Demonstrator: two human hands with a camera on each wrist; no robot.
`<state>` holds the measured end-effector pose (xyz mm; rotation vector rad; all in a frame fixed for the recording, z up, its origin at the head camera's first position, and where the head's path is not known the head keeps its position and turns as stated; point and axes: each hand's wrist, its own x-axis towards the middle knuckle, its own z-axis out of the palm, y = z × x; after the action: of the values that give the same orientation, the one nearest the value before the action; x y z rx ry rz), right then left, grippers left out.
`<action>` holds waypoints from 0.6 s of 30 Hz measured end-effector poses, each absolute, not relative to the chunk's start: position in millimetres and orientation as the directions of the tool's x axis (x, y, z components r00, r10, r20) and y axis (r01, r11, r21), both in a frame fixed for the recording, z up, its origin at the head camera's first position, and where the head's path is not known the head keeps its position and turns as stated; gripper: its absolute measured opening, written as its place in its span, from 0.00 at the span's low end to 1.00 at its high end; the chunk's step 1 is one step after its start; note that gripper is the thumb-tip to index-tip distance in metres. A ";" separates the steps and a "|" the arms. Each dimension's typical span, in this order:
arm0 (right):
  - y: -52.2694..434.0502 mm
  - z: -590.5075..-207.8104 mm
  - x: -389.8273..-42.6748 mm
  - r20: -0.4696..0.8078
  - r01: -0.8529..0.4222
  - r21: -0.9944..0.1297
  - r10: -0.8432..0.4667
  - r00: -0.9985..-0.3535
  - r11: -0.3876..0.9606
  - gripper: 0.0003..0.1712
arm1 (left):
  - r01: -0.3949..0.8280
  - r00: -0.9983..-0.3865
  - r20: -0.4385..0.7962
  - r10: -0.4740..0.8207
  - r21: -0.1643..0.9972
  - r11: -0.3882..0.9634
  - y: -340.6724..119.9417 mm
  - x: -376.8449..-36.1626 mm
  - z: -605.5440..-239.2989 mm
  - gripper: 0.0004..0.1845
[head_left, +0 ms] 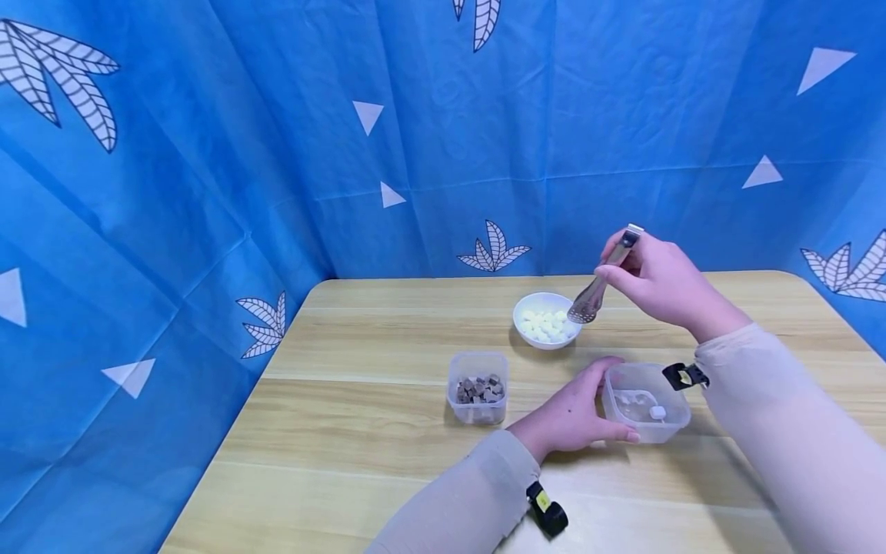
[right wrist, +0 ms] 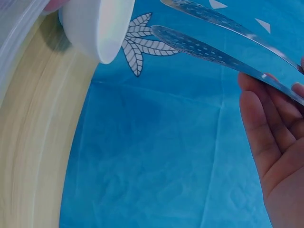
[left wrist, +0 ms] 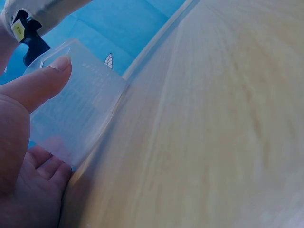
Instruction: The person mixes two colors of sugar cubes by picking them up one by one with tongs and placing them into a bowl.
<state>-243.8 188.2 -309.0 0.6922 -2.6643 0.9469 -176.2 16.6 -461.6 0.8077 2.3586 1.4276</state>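
Nearest, the left hand (head_left: 571,415) grips a clear tub (head_left: 645,402) on the wooden counter (head_left: 360,431) before blue drapes (head_left: 208,154), while the right hand (head_left: 657,281) pinches metal tongs (head_left: 601,286) slanting down-left over the white bowl (head_left: 547,319) toward the far edge.

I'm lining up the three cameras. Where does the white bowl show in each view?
Head: the white bowl sits at table centre, under the tongs tips.
Left wrist: not in it.
Right wrist: top left, rim at, seen from the side.
Shared landmark: the wooden table, also and.
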 end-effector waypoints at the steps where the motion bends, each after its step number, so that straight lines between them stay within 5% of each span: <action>1: 190.3 -308.7 -241.9 0.367 -0.507 -0.529 -0.355 -0.860 0.680 0.12 | 0.320 -0.811 0.055 0.583 0.875 0.363 16.5 -176.1 -461.6 0.52; 18: 239.8 -322.1 -185.7 0.485 -0.593 -0.484 -0.367 -0.794 0.644 0.12 | 0.280 -0.826 0.011 0.564 0.876 0.392 16.4 -174.1 -459.3 0.56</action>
<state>-185.7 239.8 -322.1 0.7652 -2.5221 0.9203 -174.1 16.4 -459.3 0.7394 2.3657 1.4046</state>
